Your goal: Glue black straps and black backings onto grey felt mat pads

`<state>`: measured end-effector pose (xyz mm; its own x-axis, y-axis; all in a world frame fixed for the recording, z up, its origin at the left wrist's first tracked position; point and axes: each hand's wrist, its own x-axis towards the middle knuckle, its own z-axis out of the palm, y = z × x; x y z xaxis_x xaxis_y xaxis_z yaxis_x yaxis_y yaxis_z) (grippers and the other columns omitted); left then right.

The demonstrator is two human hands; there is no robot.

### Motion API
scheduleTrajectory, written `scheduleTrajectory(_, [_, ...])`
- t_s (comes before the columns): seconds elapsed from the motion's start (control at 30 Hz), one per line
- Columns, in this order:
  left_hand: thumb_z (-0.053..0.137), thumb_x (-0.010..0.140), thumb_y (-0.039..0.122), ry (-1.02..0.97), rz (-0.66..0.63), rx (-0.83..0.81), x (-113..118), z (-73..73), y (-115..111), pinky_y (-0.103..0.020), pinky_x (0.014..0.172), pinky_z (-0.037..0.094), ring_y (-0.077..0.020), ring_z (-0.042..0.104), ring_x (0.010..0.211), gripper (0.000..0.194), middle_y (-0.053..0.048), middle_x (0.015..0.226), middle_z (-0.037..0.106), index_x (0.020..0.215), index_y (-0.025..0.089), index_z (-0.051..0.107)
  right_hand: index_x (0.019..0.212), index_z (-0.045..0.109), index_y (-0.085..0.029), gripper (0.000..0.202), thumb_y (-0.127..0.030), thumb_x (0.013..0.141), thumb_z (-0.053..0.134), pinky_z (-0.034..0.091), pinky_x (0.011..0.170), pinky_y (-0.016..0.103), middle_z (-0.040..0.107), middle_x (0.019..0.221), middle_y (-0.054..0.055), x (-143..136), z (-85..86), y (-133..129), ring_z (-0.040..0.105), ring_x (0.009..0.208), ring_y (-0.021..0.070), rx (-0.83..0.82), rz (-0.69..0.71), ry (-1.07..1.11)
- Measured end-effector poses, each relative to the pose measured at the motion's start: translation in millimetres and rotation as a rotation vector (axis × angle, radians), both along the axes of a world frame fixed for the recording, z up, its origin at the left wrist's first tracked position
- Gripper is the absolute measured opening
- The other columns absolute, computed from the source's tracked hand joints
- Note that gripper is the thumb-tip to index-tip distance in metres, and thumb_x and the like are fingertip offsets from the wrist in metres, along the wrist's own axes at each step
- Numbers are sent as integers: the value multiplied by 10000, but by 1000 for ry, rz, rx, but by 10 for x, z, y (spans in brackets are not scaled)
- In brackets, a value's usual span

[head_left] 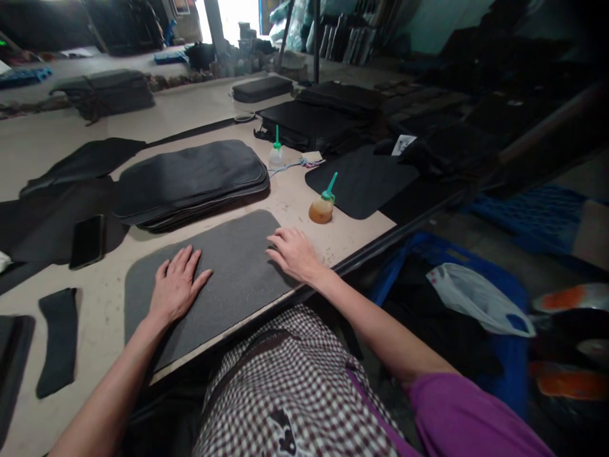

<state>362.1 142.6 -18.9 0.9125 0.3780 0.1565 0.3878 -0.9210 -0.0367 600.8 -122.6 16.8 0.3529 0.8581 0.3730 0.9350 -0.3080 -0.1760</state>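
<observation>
A dark grey flat sheet with rounded far corners (228, 273) lies on the table along its front edge. My left hand (177, 284) rests palm down on the sheet's left part, fingers stretched out and thumb apart. At the sheet's right edge, my right hand (292, 254) lies with its fingers pointing left and slightly bent. Nothing shows in either hand. Just beyond the sheet sits a stack of black rounded panels (190, 178). To the right of it stands a squat bottle of amber liquid (321, 209) with a green spout.
A second green-spouted bottle (276, 155) stands farther back. At left are a phone (87, 241) and a black strip (58, 343). Another black panel (361, 181) lies at right. Below the table's right edge, a blue crate (514, 292) holds a white plastic bag (476, 298).
</observation>
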Motion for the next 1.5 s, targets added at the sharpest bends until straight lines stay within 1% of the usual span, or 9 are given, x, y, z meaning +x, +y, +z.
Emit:
scheduleTrajectory(0.07, [278, 1050, 614, -7, -3, -6, -2, -2, 2, -533, 1237, 256, -302, 308, 1559, 704, -133, 1696, 317, 1604, 191, 377, 1454, 558, -157, 543, -537, 1075, 472, 376, 1152, 471, 488, 1552, 158, -54, -67, 114, 421, 1429, 310, -43, 84, -6])
scheduleTrajectory(0.17, [288, 1051, 605, -17, -4, -15, -4, 4, -5, -533, 1242, 249, -298, 302, 1563, 697, -134, 1697, 314, 1609, 196, 369, 1563, 440, -156, 738, -677, 1041, 426, 281, 1237, 499, 370, 1647, 150, -118, -189, 179, 304, 1536, 300, -149, 117, -21])
scheduleTrajectory(0.3, [295, 1048, 607, -9, 1, -27, 1, 23, -26, -531, 1246, 245, -301, 299, 1565, 697, -132, 1697, 316, 1610, 203, 369, 1598, 390, -168, 787, -712, 1029, 403, 224, 1263, 537, 329, 1663, 146, -118, -272, 126, 285, 1551, 291, -195, 110, -29])
scheduleTrajectory(0.43, [292, 1045, 613, -9, 7, -28, 3, 28, -31, -536, 1249, 235, -302, 292, 1568, 707, -135, 1699, 307, 1614, 199, 359, 1605, 370, -151, 805, -714, 1030, 399, 218, 1255, 581, 303, 1671, 146, -20, -293, 5, 274, 1555, 299, -212, 54, -26])
scheduleTrajectory(0.67, [280, 1049, 610, -12, -1, -29, -9, 21, -32, -542, 1247, 236, -306, 286, 1570, 708, -139, 1701, 303, 1609, 184, 366, 1619, 327, -124, 788, -673, 1056, 372, 213, 1253, 576, 277, 1678, 166, 56, -331, -193, 239, 1569, 286, -190, -33, 8])
scheduleTrajectory(0.8, [277, 1048, 616, -9, 7, -26, -9, 27, -41, -538, 1250, 231, -300, 288, 1571, 707, -135, 1702, 300, 1615, 201, 351, 1626, 324, -149, 769, -663, 1057, 381, 201, 1257, 570, 286, 1675, 169, 29, -335, -199, 249, 1566, 289, -165, -40, 25])
scheduleTrajectory(1.0, [269, 1049, 618, -10, 2, -25, -6, 7, -21, -531, 1253, 228, -294, 289, 1570, 705, -129, 1703, 300, 1608, 201, 368, 1615, 345, -134, 774, -663, 1052, 399, 214, 1254, 568, 295, 1672, 177, 18, -333, -196, 255, 1562, 299, -150, -54, 31])
scheduleTrajectory(1.27, [301, 1057, 581, -29, -9, -40, -18, -13, -4, -542, 1258, 221, -287, 272, 1578, 667, -129, 1700, 307, 1617, 222, 353, 1519, 509, -134, 557, -491, 1105, 402, 275, 1229, 526, 427, 1612, 156, 5, -347, -256, 362, 1508, 301, -53, -63, 35])
scheduleTrajectory(1.5, [269, 1068, 569, -18, -13, -28, -18, 10, -15, -539, 1256, 233, -288, 279, 1575, 658, -130, 1697, 314, 1602, 201, 378, 1485, 542, -134, 500, -437, 1095, 464, 286, 1225, 522, 456, 1595, 146, 8, -368, -259, 391, 1487, 304, -15, -63, 36])
